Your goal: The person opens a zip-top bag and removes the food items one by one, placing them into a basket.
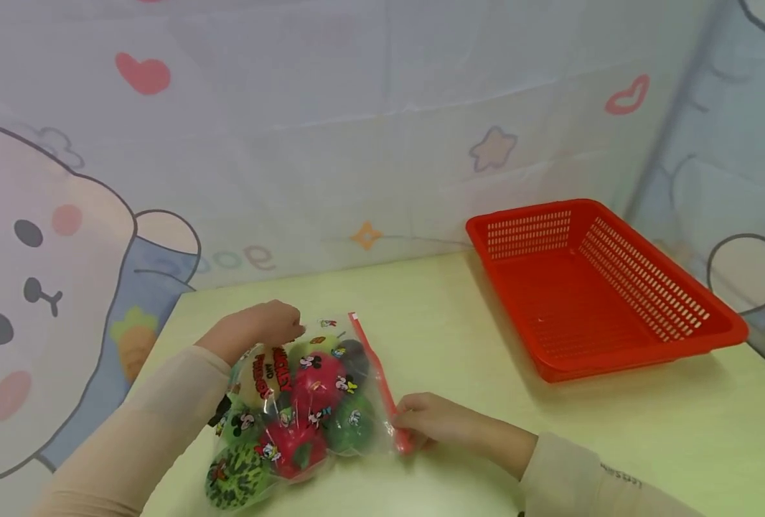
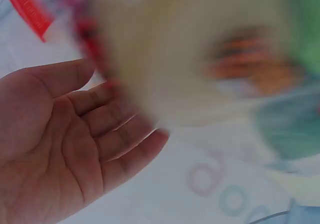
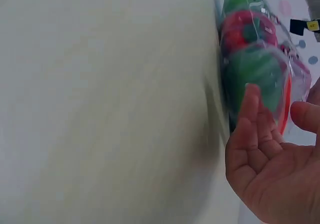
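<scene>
A clear zip bag with printed cartoon mice and a red zip strip leans on the table, full of toy fruit or vegetables. Inside show red round pieces, a green one, a dark-striped green one and a pale one. My left hand pinches the bag's upper left edge; in the left wrist view, thumb and fingertips meet its side. My right hand holds the lower end of the red strip, and in the right wrist view the strip runs between thumb and fingers.
A red plastic basket with slotted walls stands at the table's back right. The pale yellow table meets a printed cloth backdrop at the back. More printed cloth hangs on the right.
</scene>
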{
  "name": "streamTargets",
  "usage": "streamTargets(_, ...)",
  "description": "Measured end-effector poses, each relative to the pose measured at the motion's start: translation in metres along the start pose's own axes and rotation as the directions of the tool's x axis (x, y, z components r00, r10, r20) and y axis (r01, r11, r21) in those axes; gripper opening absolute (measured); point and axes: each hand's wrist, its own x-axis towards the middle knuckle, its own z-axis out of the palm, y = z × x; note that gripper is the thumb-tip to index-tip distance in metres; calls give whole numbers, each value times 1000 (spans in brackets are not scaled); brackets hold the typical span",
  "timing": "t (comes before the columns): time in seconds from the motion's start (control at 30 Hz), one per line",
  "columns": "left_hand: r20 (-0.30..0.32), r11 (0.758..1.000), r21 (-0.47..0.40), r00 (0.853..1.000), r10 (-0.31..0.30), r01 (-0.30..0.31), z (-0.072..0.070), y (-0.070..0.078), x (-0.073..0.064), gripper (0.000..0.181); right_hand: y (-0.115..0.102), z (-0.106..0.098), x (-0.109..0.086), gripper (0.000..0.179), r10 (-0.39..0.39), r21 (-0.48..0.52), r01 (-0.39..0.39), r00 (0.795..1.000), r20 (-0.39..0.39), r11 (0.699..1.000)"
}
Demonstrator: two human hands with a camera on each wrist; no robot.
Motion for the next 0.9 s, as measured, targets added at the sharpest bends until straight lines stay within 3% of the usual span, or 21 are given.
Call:
streamTargets(0.13,11,999,34,1000,17,-18,-25,17,18,27,-3,-23,12,27,12,-37,-13,999,-39,999)
streamTargets(0.23,13,999,-4,999,34,-34,-34,21,47,33,-11,-40,35,32,47,0,-47,993,-109,999)
streamTargets(0.3,46,997,-64,998,52,-49,-26,10,80,39,-17,-46,56,35,84,53,-77,985,-153,996)
streamTargets(0.4,131,991,-135,991,1,17,-8,-6,118,40,-26,-46,85,39,142,150,-116,974,-176,982)
streamTargets(0.43,143,990,-136,990,-15,35,-6,-5,118,40,-28,-46,94,40,154,182,-121,973,-174,976)
streamTargets(0.47,164,990,-131,986,-35,57,1,-17,135,42,-31,-44,103,40,166,210,-129,971,-172,969)
streamTargets(0.5,174,988,-116,981,-85,106,5,-18,140,39,-33,-43,111,40,176,245,-132,970,-167,961)
streamTargets(0.63,173,994,-56,982,-80,91,23,-39,169,38,-37,-36,140,38,199,385,-139,973,-119,912)
streamTargets(0.67,186,996,-47,981,-62,72,28,-49,183,38,-38,-34,145,36,203,408,-141,973,-113,902)
streamTargets(0.77,221,995,-51,973,-67,81,19,-29,164,36,-38,-29,157,29,205,422,-136,971,-123,897)
streamTargets(0.9,237,991,-85,968,-85,108,-4,10,114,36,-37,-26,166,23,152,364,-72,969,-196,929)
